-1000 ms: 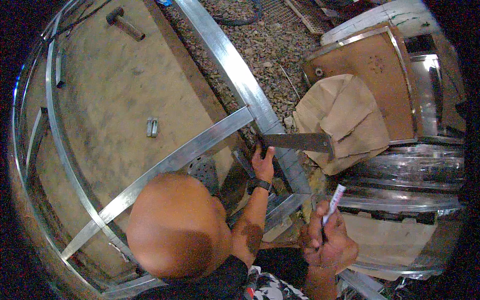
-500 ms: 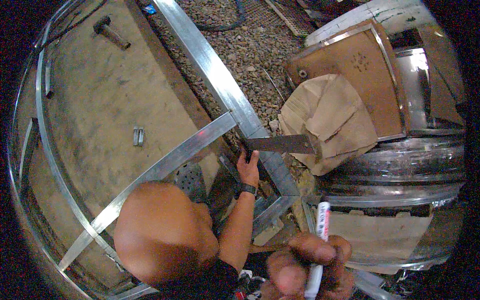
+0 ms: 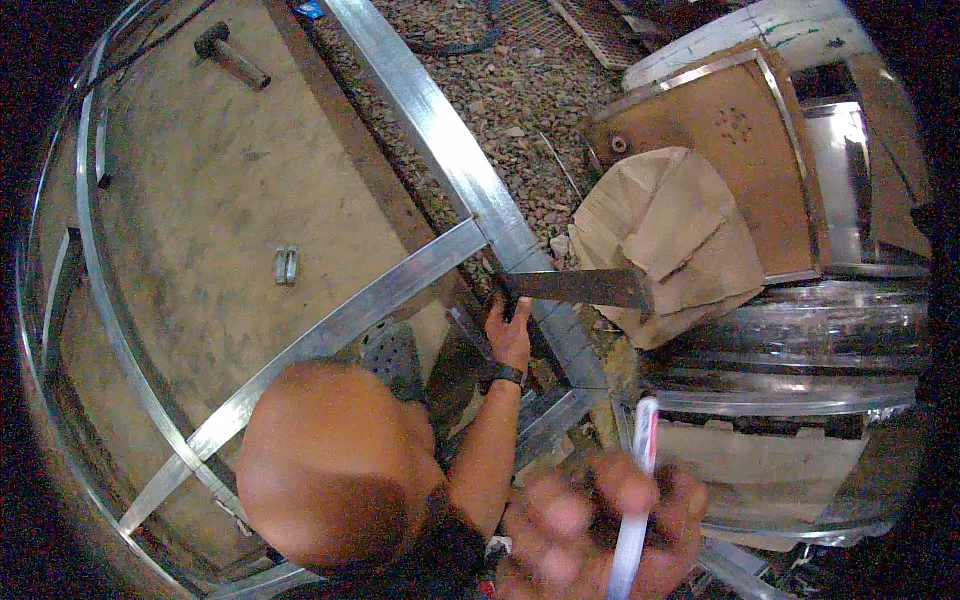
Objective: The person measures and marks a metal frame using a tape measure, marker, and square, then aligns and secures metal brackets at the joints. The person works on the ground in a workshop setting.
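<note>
A dark-bladed try square [image 3: 585, 289] lies across a silvery square-tube frame [image 3: 460, 170], its near end clasped by the left hand [image 3: 510, 335]. Below the square and toward its right, the right hand [image 3: 585, 545] pinches a white marker pen [image 3: 630, 548] between its fingers. Creased brown paper [image 3: 690, 225] sits beyond the square's far tip; gravel [image 3: 520, 110] spreads above it, and a hammer [image 3: 235, 60] rests far to its upper left.

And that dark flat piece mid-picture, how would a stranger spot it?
Find the wide, shiny beam slanting down from the picture's top edge. Just below where a crossbar joins it, a hand with a dark wristband meets one end of a flat strip, which reaches across the beam toward creased brown paper. Unlike the bright silver bars around it, this strip is dull and dark.
</note>
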{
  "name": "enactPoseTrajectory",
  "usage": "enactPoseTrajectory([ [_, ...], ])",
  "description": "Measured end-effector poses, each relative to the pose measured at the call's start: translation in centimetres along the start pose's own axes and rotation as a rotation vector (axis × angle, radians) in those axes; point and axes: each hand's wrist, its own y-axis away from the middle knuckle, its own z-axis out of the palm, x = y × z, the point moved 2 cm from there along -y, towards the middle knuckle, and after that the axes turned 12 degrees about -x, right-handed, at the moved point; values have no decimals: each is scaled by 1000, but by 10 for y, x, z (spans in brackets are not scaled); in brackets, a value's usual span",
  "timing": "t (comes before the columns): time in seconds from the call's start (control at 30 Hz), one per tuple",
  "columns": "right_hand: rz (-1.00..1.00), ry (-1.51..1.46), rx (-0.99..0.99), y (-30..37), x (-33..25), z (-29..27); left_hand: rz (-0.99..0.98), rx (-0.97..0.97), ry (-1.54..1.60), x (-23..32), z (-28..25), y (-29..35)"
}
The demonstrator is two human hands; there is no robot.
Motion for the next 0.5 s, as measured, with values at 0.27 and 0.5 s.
enactPoseTrajectory([
  [0.27,-591,2063,83,-88,-67,-150,-2,-71,176,-23,-8,-14],
  [0.5,-369,2441,-169,-170,-40,-242,16,-48,204,-42,-13,-6],
])
